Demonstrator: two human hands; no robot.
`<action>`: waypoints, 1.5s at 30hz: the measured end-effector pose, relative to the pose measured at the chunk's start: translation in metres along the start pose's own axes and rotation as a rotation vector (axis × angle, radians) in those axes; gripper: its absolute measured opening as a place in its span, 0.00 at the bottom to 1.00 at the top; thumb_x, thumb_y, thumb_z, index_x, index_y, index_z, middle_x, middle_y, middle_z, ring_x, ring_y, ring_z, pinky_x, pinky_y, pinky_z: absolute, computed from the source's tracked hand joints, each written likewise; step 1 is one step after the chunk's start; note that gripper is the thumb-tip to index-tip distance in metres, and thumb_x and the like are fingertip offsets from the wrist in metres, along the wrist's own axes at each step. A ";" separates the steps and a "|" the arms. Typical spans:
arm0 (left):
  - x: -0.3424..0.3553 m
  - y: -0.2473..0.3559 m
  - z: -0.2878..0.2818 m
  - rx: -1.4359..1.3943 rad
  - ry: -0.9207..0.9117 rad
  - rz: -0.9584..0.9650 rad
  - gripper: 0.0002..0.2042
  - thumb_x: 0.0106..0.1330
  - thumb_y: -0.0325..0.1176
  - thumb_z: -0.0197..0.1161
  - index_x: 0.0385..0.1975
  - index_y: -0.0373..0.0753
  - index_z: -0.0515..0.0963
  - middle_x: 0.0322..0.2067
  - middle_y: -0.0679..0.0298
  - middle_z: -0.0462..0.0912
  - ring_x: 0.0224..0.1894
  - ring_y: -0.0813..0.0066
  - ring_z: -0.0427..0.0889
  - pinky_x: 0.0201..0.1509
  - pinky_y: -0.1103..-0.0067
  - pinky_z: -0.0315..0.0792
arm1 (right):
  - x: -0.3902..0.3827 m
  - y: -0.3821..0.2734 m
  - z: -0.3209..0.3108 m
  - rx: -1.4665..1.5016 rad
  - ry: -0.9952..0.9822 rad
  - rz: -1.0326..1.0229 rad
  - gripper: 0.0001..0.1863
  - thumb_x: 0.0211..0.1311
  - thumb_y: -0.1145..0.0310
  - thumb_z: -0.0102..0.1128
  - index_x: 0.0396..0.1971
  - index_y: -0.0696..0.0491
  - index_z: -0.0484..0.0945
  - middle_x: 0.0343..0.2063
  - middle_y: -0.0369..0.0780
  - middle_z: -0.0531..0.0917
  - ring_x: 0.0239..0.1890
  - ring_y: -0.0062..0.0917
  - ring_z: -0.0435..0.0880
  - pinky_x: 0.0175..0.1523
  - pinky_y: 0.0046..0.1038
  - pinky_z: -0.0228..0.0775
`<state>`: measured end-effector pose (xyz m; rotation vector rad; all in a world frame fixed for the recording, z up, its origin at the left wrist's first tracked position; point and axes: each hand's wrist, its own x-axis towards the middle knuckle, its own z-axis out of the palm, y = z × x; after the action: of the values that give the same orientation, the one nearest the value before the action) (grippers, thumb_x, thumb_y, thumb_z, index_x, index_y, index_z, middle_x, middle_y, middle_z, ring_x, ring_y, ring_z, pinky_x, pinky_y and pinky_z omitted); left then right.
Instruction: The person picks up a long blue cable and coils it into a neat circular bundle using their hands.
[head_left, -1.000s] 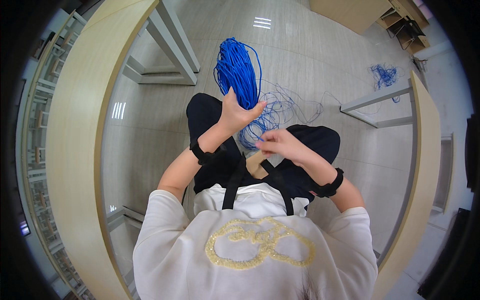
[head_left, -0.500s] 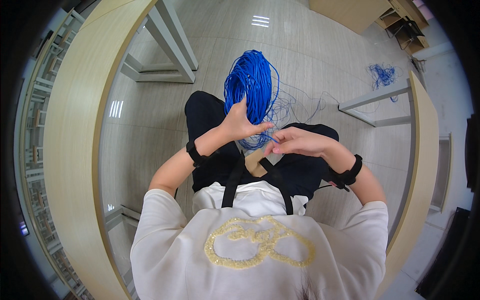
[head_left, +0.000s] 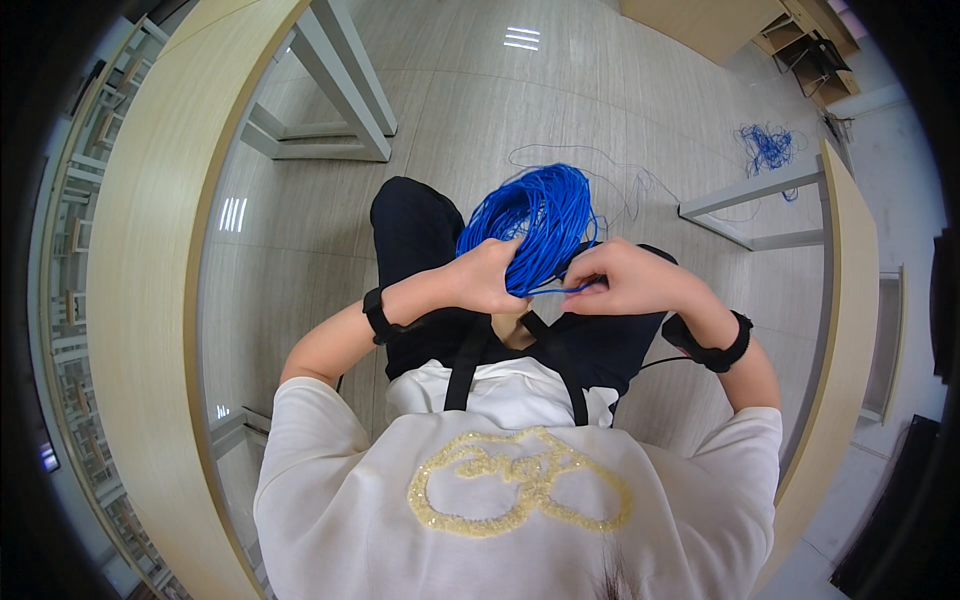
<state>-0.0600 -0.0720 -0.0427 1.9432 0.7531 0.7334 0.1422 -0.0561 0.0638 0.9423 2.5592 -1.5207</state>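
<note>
A thick coil of blue cord (head_left: 534, 208) is held low over my lap between my knees. My left hand (head_left: 488, 276) grips the coil at its near left edge. To its right, my right hand (head_left: 612, 276) has curled fingers pinched on a single strand of the blue cord (head_left: 548, 291) that runs off the coil. Below them a tan object (head_left: 510, 328) lies in my lap, mostly hidden. I sit low with my dark-trousered legs (head_left: 410, 215) bent.
A wooden table (head_left: 145, 300) with metal legs stands at my left, another (head_left: 840, 300) at my right. Thin loose cord lies on the tiled floor (head_left: 460, 110) ahead, with a blue tangle (head_left: 768, 150) at the right. A wooden desk and dark chair (head_left: 815, 60) are at the far right.
The coil has come down toward me and tipped over to the right. My left hand has moved lower; my right hand has shifted right, drawing a strand taut from the coil.
</note>
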 end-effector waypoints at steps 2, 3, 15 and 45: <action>-0.002 0.003 -0.003 -0.082 -0.039 0.028 0.19 0.37 0.32 0.62 0.27 0.27 0.66 0.13 0.52 0.71 0.16 0.63 0.74 0.22 0.76 0.68 | -0.006 0.001 -0.007 -0.021 0.026 -0.013 0.10 0.45 0.68 0.61 0.19 0.60 0.73 0.13 0.39 0.70 0.16 0.23 0.68 0.22 0.23 0.59; -0.004 0.006 -0.006 -0.084 -0.043 0.028 0.19 0.37 0.32 0.62 0.27 0.27 0.66 0.13 0.52 0.71 0.16 0.63 0.74 0.22 0.76 0.68 | -0.009 0.002 -0.014 -0.097 0.113 -0.047 0.11 0.44 0.68 0.62 0.19 0.60 0.73 0.13 0.38 0.70 0.16 0.23 0.67 0.22 0.23 0.58; -0.007 0.055 -0.057 -0.785 -0.351 -0.295 0.15 0.38 0.25 0.61 0.27 0.29 0.68 0.12 0.63 0.70 0.09 0.80 0.68 0.13 0.85 0.62 | 0.000 0.048 -0.060 -0.056 0.279 -0.137 0.17 0.44 0.62 0.63 0.16 0.58 0.67 0.16 0.34 0.67 0.22 0.19 0.66 0.29 0.20 0.57; 0.003 0.132 -0.140 -1.322 -0.073 0.126 0.17 0.44 0.26 0.51 0.34 0.31 0.56 0.13 0.65 0.68 0.09 0.77 0.69 0.12 0.84 0.65 | 0.118 0.255 0.069 0.243 1.033 -0.017 0.09 0.53 0.67 0.54 0.26 0.57 0.75 0.26 0.43 0.78 0.33 0.33 0.77 0.38 0.28 0.66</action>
<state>-0.1338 -0.0507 0.1338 0.7862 -0.0077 0.8911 0.1551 0.0331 -0.2110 2.2187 2.9504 -1.6433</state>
